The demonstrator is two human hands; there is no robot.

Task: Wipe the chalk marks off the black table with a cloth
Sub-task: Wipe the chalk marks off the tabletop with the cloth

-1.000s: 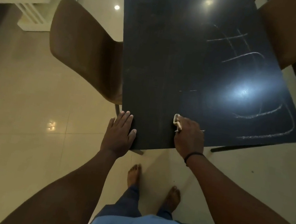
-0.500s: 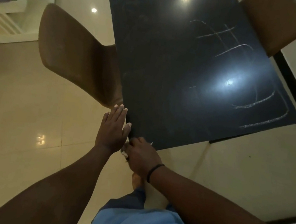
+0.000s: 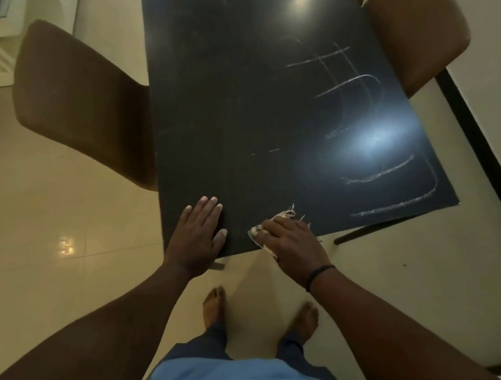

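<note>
Black table (image 3: 224,94), white chalk marks (image 3: 391,175), brown chairs (image 3: 84,100), pale patterned cloth (image 3: 260,233)

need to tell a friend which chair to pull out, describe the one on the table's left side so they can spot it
Start at the black table bearing white chalk marks. Along its left edge, a brown chair shows its curved back, tucked against the tabletop. The other brown chair sits at the far right corner, near the dark floor strip.
</note>
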